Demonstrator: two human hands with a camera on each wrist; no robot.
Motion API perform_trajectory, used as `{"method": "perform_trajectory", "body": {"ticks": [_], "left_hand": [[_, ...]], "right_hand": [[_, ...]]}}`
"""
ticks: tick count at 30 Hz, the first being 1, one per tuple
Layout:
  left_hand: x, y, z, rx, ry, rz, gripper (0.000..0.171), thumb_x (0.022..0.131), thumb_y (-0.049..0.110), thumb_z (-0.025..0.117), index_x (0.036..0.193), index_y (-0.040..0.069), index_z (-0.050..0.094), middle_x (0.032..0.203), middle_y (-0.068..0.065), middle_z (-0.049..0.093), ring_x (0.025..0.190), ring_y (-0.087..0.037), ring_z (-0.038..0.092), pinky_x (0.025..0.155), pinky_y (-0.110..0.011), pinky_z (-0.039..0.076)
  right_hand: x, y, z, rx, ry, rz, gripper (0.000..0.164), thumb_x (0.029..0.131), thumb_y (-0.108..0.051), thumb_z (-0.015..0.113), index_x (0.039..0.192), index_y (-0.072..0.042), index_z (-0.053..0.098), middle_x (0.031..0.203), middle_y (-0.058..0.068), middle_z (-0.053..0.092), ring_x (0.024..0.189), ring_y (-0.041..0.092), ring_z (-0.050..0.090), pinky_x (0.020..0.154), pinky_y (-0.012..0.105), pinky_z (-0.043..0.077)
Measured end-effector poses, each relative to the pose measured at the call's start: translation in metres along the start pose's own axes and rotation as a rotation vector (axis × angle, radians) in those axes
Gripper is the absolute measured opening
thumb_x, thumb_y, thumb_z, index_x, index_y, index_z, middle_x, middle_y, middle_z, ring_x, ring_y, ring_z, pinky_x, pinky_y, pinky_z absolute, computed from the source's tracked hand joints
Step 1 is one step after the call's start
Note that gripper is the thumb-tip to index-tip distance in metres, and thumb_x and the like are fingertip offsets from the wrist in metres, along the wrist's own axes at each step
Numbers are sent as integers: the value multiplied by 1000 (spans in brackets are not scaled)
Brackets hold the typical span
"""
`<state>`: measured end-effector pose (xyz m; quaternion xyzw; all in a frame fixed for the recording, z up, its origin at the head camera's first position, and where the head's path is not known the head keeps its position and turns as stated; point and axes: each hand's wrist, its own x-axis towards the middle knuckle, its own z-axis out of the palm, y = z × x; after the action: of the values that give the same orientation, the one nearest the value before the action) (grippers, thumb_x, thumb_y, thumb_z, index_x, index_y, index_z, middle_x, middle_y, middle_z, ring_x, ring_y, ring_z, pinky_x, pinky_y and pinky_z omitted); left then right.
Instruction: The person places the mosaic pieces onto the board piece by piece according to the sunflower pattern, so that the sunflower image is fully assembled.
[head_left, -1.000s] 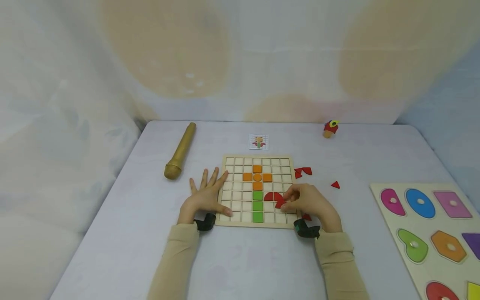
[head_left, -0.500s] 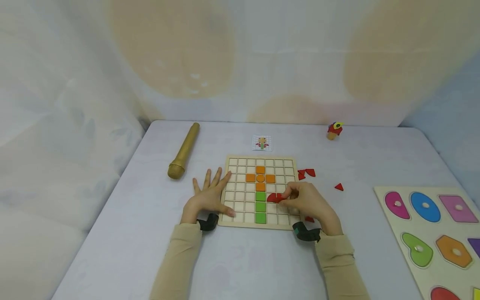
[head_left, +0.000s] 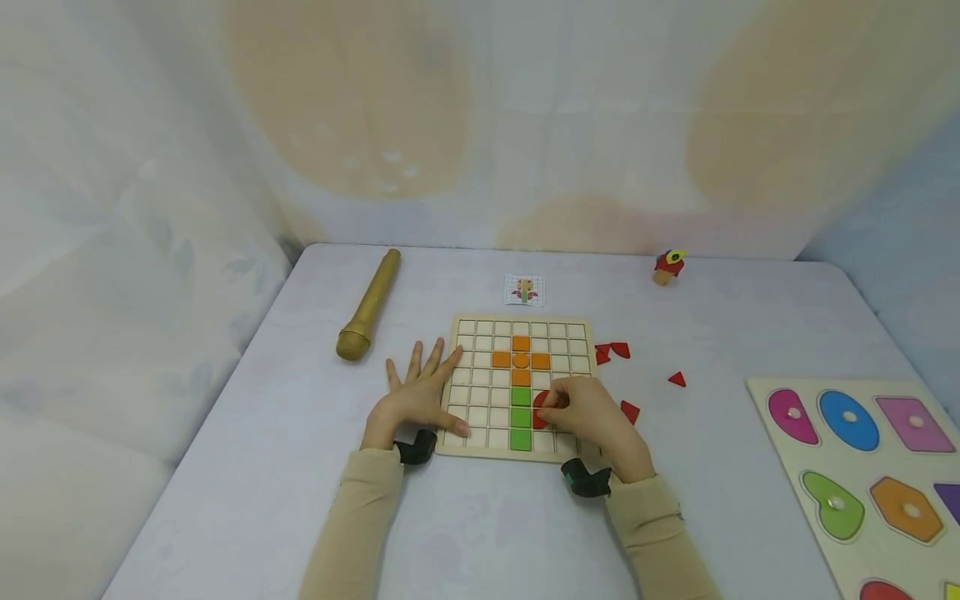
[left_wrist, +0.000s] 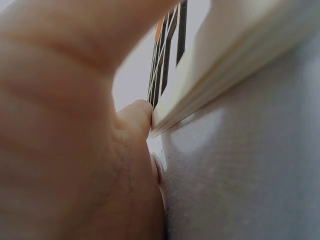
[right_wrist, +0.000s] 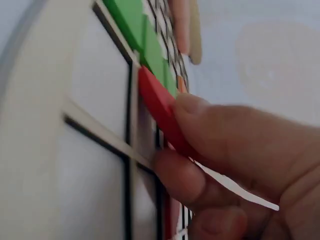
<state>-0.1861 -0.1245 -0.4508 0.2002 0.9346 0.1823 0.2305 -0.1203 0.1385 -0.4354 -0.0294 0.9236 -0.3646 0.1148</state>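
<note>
My right hand (head_left: 588,412) pinches a red quarter-circle tile (right_wrist: 159,102) between thumb and finger. In the right wrist view the tile is tilted over a cell beside the green tiles (right_wrist: 127,22). Another red tile (head_left: 541,397) shows just above it on the wooden grid board (head_left: 480,454), partly hidden by my fingers. Several orange tiles (head_left: 521,343) form a cross around an orange round tile (head_left: 521,361), with a green column below. My left hand (head_left: 416,400) lies spread at the board's left edge, its thumb on the lower left corner.
Loose red tiles (head_left: 620,350) lie right of the board, with a red triangle (head_left: 677,379) farther out. A pattern card (head_left: 524,290) lies behind it. Around stand a gold microphone (head_left: 369,307), a small parrot figure (head_left: 668,267) and a knobbed shape puzzle (head_left: 795,483).
My right hand has moved left and slightly nearer with the red tile, to the column beside the green tiles. A loose red tile right of the board is uncovered. My left hand stays put.
</note>
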Motion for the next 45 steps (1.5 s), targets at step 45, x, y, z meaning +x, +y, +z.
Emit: {"method": "perform_trajectory", "body": {"ticks": [45], "left_hand": [[0,-2,0,3,11,17,128,63,60,82,157,26,3,163,-8,-16,145,-39,-27,102,-75,-22]], "right_hand": [[-17,54,-51,-7,76,172,24,83,-12,73,105,-6,66,95,11,64,83,22,56,66,28,44]]}}
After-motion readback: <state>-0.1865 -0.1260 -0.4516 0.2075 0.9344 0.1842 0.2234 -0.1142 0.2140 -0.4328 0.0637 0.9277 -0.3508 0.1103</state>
